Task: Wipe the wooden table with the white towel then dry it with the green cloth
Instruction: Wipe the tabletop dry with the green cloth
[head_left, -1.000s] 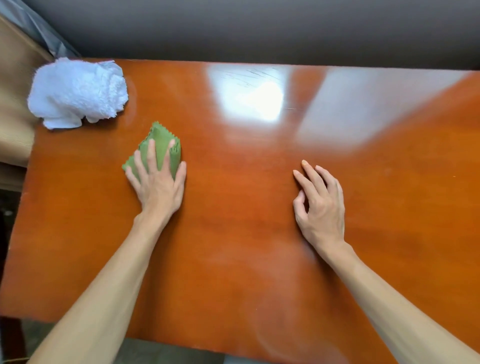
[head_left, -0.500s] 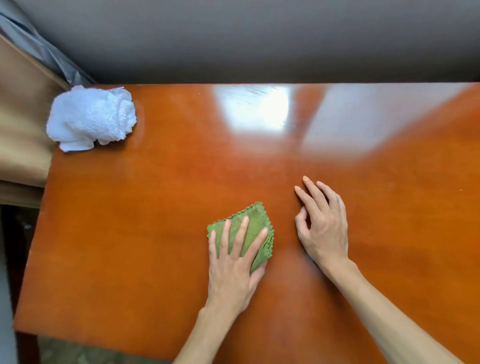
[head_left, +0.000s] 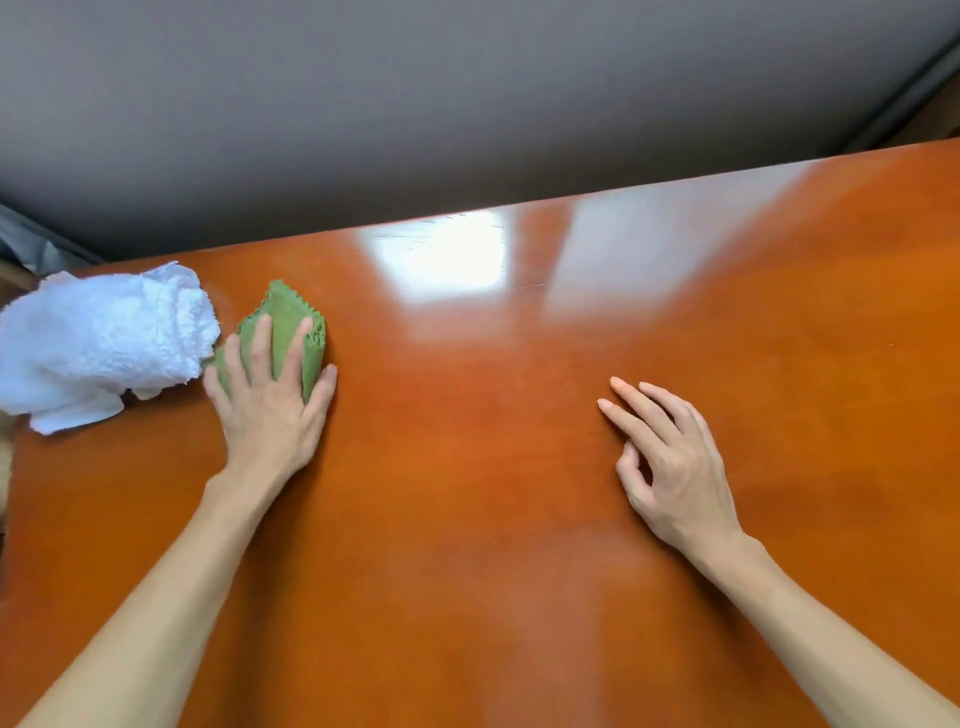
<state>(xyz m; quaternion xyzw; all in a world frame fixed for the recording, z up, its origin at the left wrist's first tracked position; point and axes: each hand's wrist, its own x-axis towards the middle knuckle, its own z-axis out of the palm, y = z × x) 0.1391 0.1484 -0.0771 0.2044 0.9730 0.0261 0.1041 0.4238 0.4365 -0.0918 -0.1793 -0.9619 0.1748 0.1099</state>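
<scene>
The glossy orange-brown wooden table (head_left: 467, 493) fills the lower view. My left hand (head_left: 267, 402) lies flat on the folded green cloth (head_left: 288, 325), pressing it onto the table at the far left. The cloth's left edge touches the crumpled white towel (head_left: 98, 343), which sits at the table's far left corner. My right hand (head_left: 670, 467) rests on the bare wood to the right, fingers spread and holding nothing.
A grey wall (head_left: 467, 114) runs along the table's far edge. The table's left edge lies just past the white towel. Bright window glare (head_left: 441, 260) reflects off the far middle of the tabletop.
My left hand slid the green cloth from the table's near middle back up and left, until it met the white towel. My right hand stayed resting on the wood.
</scene>
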